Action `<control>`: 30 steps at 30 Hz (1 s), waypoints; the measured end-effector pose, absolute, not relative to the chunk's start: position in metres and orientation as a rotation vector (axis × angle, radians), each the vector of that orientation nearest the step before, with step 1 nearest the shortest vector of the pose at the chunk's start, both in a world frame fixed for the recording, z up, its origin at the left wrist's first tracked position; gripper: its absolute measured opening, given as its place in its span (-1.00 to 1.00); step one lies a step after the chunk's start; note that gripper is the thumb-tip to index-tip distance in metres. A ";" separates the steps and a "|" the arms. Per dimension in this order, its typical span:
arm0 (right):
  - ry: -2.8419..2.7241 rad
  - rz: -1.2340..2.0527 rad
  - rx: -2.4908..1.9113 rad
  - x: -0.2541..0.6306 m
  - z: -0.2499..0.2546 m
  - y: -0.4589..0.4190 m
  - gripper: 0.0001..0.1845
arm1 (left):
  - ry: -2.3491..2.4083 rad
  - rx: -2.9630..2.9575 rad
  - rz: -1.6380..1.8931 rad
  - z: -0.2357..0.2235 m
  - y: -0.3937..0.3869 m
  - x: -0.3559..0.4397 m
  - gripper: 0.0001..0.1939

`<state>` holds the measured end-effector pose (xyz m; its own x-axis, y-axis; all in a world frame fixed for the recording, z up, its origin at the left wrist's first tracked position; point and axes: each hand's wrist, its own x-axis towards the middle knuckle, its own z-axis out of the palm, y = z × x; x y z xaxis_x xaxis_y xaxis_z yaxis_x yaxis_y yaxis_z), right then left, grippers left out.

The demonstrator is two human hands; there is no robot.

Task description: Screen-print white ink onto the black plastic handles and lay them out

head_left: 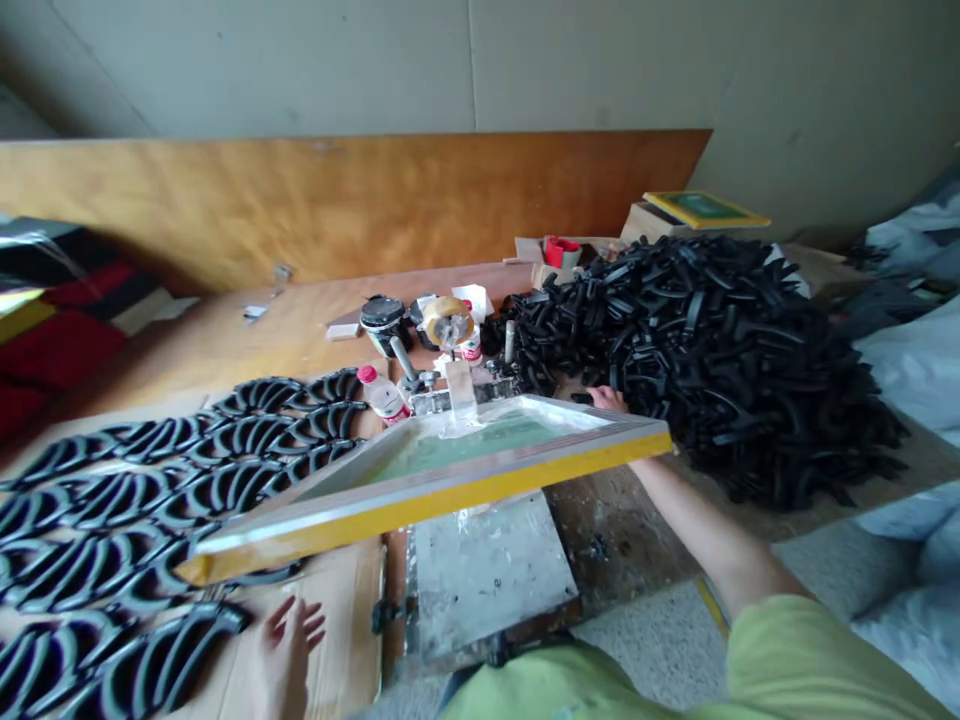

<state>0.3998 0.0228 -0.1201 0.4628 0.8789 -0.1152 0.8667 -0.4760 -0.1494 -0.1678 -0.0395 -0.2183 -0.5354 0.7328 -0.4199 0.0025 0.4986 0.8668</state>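
A yellow-edged rectangular mesh frame (450, 503) tilted up, leaving the flat grey plate (491, 570) reachable, while the right hand (609, 401) pinched a small black plastic-looking piece (581, 397) beside the jumbled black heap (712, 360) and the left hand (286, 655) hung open, empty.

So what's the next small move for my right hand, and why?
I'd probably bring the small black piece at your right hand over to the grey plate. The yellow-edged frame is raised and tilted above that plate, and no black piece shows on its visible part.
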 end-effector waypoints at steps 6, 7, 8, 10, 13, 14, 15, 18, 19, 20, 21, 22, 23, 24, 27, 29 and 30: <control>-1.540 0.175 -2.852 0.477 -0.158 0.055 -0.48 | 1.879 0.705 1.134 -0.194 -0.039 -0.114 -0.46; -1.568 0.150 -2.893 0.478 -0.165 0.061 -0.47 | 1.870 0.732 1.127 -0.191 -0.042 -0.106 -0.45; -1.578 0.129 -2.925 0.478 -0.172 0.065 -0.45 | 1.867 0.756 1.117 -0.188 -0.045 -0.099 -0.45; -1.549 0.154 -2.942 0.479 -0.182 0.066 -0.42 | 1.876 0.787 1.094 -0.187 -0.054 -0.089 -0.43; -1.513 0.302 -2.882 0.479 -0.190 0.051 -0.39 | 1.901 0.789 1.092 -0.192 -0.068 -0.084 -0.42; -1.524 0.352 -2.854 0.477 -0.192 0.043 -0.38 | 1.906 0.784 1.104 -0.194 -0.072 -0.083 -0.42; -1.544 0.391 -2.825 0.474 -0.194 0.034 -0.38 | 1.907 0.776 1.118 -0.196 -0.075 -0.083 -0.42; -1.615 0.458 -2.743 0.459 -0.198 0.006 -0.43 | 1.905 0.756 1.152 -0.195 -0.079 -0.081 -0.43; -1.640 0.482 -2.719 0.454 -0.199 -0.002 -0.47 | 1.903 0.762 1.159 -0.193 -0.080 -0.080 -0.44; -1.665 0.512 -2.700 0.450 -0.199 -0.009 -0.51 | 1.903 0.772 1.167 -0.191 -0.080 -0.079 -0.44; -1.681 0.537 -2.684 0.448 -0.197 -0.015 -0.56 | 1.901 0.784 1.175 -0.188 -0.080 -0.077 -0.44; -1.691 0.546 -2.667 0.448 -0.194 -0.019 -0.61 | 1.898 0.795 1.184 -0.185 -0.079 -0.075 -0.44; -1.698 0.524 -2.641 0.449 -0.191 -0.022 -0.67 | 1.893 0.803 1.193 -0.182 -0.079 -0.073 -0.44; -1.702 0.471 -2.598 0.451 -0.186 -0.023 -0.73 | 1.888 0.808 1.202 -0.179 -0.079 -0.071 -0.44; -1.673 0.313 -2.363 0.454 -0.169 -0.022 -0.77 | 1.865 0.825 1.219 -0.173 -0.077 -0.066 -0.45; -1.594 0.413 -2.148 0.444 -0.156 -0.019 -0.70 | 1.845 0.843 1.224 -0.170 -0.075 -0.064 -0.45; -1.552 0.518 -2.032 0.433 -0.151 -0.017 -0.66 | 1.832 0.853 1.225 -0.168 -0.073 -0.063 -0.45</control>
